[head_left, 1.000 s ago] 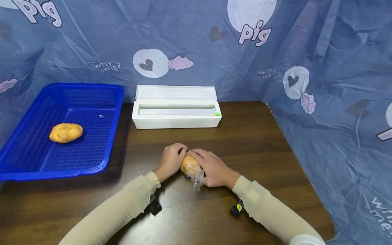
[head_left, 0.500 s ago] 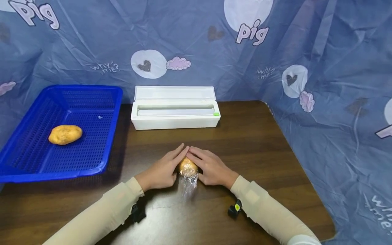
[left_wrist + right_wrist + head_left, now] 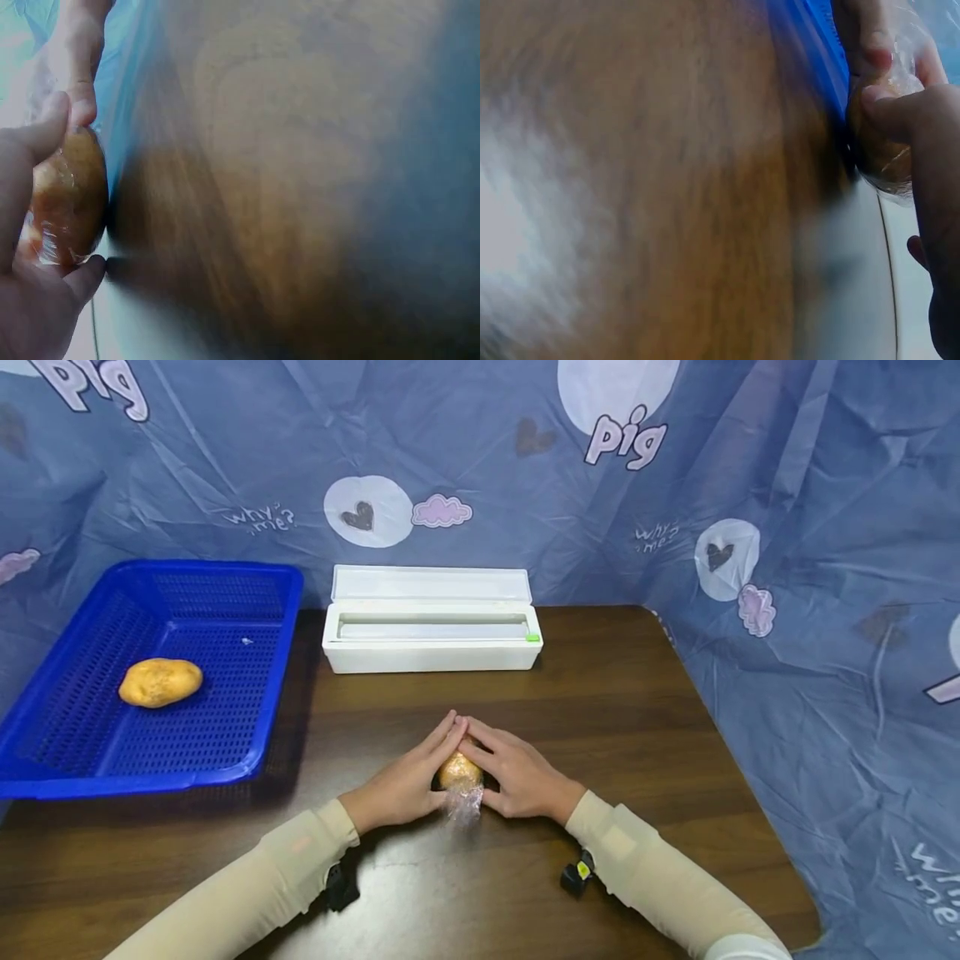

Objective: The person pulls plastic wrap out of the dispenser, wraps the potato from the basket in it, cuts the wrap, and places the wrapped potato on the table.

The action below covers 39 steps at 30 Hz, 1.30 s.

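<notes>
A potato (image 3: pixel 459 770) in clear plastic wrap (image 3: pixel 465 802) is between my two hands at the middle of the table. My left hand (image 3: pixel 393 787) holds its left side, thumb at the near end and fingers over the far end. From the right, my right hand (image 3: pixel 525 775) holds it in the same way, and the fingertips of both hands meet at the far end. Loose film bunches toward me between the thumbs. In the left wrist view the film shines tight over the potato (image 3: pixel 84 187). Fingers cover part of the potato (image 3: pixel 877 150) in the right wrist view.
Another potato (image 3: pixel 161 682), unwrapped, lies in a blue plastic basket (image 3: pixel 258 752) at the left. Behind my hands stands a white cling-film box (image 3: pixel 431 658), lid up, with a green cutter slider (image 3: pixel 532 637). A printed blue cloth (image 3: pixel 487 443) hangs behind the brown table (image 3: pixel 615 693).
My left hand has drawn back and spread along the potato's left side. The potato has turned, so its loose film now points toward me. The right hand has hardly moved.
</notes>
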Each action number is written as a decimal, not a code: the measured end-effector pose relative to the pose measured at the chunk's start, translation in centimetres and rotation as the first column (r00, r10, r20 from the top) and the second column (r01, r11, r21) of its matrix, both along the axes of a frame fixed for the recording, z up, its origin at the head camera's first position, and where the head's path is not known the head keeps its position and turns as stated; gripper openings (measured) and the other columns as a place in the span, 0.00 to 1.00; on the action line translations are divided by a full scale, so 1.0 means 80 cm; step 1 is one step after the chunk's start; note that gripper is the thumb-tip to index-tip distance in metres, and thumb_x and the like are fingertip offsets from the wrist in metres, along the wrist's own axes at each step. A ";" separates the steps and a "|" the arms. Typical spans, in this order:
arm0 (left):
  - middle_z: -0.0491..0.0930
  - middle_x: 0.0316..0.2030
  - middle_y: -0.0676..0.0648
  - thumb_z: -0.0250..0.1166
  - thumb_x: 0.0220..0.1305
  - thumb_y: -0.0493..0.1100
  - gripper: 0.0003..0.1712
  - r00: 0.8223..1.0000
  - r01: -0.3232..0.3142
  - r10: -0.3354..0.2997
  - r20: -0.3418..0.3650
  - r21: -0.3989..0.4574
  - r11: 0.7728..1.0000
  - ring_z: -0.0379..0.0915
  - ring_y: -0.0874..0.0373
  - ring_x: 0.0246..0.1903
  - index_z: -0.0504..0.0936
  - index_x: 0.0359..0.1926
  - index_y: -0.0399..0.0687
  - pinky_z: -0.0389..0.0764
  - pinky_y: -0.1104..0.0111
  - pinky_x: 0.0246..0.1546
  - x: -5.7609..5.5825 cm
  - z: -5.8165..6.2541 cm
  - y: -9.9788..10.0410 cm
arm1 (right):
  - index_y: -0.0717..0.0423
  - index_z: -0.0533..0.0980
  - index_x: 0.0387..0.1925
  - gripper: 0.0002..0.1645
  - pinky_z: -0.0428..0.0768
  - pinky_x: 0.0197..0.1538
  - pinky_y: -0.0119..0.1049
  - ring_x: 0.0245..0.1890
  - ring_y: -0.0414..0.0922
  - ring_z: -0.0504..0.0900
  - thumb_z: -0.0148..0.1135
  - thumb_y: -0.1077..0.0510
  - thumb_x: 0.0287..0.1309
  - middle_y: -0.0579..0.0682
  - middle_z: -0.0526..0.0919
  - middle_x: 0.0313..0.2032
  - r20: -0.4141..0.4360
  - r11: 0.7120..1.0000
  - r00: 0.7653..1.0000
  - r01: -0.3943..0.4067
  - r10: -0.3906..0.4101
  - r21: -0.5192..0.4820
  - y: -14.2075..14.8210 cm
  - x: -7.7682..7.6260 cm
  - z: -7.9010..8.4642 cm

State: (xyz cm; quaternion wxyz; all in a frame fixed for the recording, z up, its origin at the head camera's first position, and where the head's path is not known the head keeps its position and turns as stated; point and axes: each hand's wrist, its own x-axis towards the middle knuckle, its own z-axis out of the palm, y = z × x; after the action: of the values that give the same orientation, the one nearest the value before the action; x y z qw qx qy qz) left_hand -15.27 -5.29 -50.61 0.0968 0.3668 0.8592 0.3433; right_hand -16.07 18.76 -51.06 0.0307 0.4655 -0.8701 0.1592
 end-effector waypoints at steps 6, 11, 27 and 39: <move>0.40 0.79 0.37 0.66 0.67 0.58 0.55 0.999 -0.043 0.043 0.015 0.037 0.998 0.53 0.40 0.73 0.42 0.81 0.47 0.65 0.47 0.66 0.001 0.000 0.003 | 0.58 0.55 0.77 0.51 0.63 0.71 0.49 0.75 0.52 0.56 0.68 0.48 0.60 0.58 0.49 0.78 0.077 0.998 0.996 0.052 -0.049 -0.036 -0.004 0.003 0.000; 0.48 0.78 0.37 0.67 0.68 0.53 0.52 0.996 -0.087 0.087 -0.002 0.058 0.995 0.59 0.39 0.70 0.46 0.80 0.45 0.69 0.48 0.64 0.002 -0.005 0.006 | 0.56 0.52 0.79 0.57 0.63 0.71 0.46 0.76 0.49 0.55 0.72 0.43 0.59 0.51 0.44 0.79 0.290 0.992 0.954 0.105 -0.079 -0.075 -0.009 0.007 0.007; 0.56 0.75 0.34 0.72 0.62 0.39 0.50 0.987 -0.136 0.113 0.111 0.222 0.965 0.57 0.38 0.71 0.54 0.78 0.43 0.60 0.47 0.69 -0.003 -0.007 0.002 | 0.62 0.79 0.59 0.30 0.68 0.68 0.48 0.68 0.54 0.69 0.75 0.65 0.52 0.55 0.72 0.67 0.594 0.825 0.803 0.370 -0.052 -0.428 -0.020 -0.006 0.001; 0.57 0.74 0.33 0.76 0.57 0.47 0.55 0.992 -0.117 0.109 0.067 0.127 0.985 0.58 0.39 0.71 0.55 0.76 0.32 0.61 0.49 0.69 0.000 0.004 0.005 | 0.74 0.84 0.36 0.06 0.80 0.50 0.32 0.51 0.54 0.79 0.66 0.76 0.55 0.67 0.80 0.48 0.615 0.650 0.788 0.454 0.026 -0.609 -0.028 -0.026 -0.009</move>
State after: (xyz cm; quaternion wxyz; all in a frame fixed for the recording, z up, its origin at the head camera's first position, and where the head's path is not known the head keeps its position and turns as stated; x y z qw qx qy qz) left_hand -15.25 -4.91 -50.30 0.0786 0.3127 0.8511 0.4143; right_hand -18.13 16.50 -51.75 -0.0296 0.2302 -0.7497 0.6197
